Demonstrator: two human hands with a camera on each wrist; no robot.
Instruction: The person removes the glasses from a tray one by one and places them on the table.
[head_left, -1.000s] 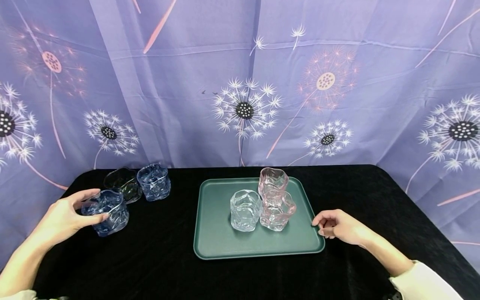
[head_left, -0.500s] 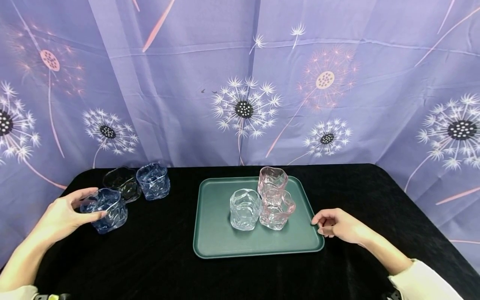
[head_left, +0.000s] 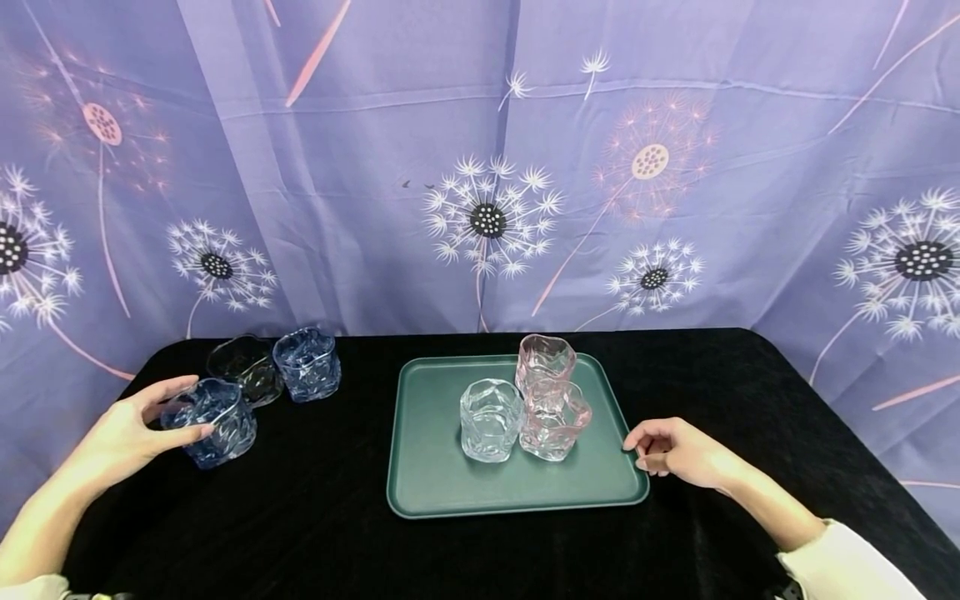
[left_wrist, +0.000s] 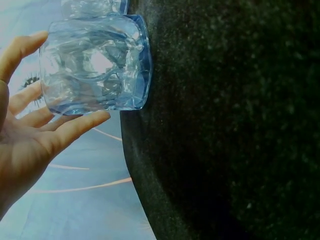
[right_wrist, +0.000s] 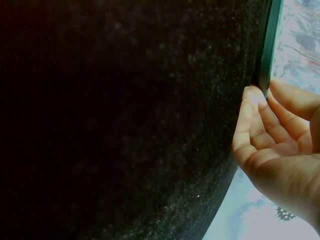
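Observation:
At the table's left, my left hand point(head_left: 123, 429) holds a wavy blue drinking glass point(head_left: 225, 429) between its thumb and fingers. In the left wrist view the thumb lies at the rim of that blue glass point(left_wrist: 97, 65) and the other fingers are along its opposite side. My right hand point(head_left: 686, 454) pinches the right edge of a green tray point(head_left: 435, 483) near its front corner. From the right wrist view, the fingertips meet at the tray's edge point(right_wrist: 267, 55). On the tray stand a clear glass point(head_left: 491, 425) and two pinkish glasses, one front point(head_left: 555, 429) and one behind point(head_left: 546, 354).
Behind the held glass stand a dark-looking transparent glass point(head_left: 251, 367) and a second blue glass point(head_left: 307, 367), close together. A black cloth point(head_left: 322, 500) covers the table. A purple dandelion-print curtain point(head_left: 390, 208) rises along the back and sides.
My left hand and the blue glass have shifted very slightly to the left and away from me. The right hand, the tray and its glasses stay in place.

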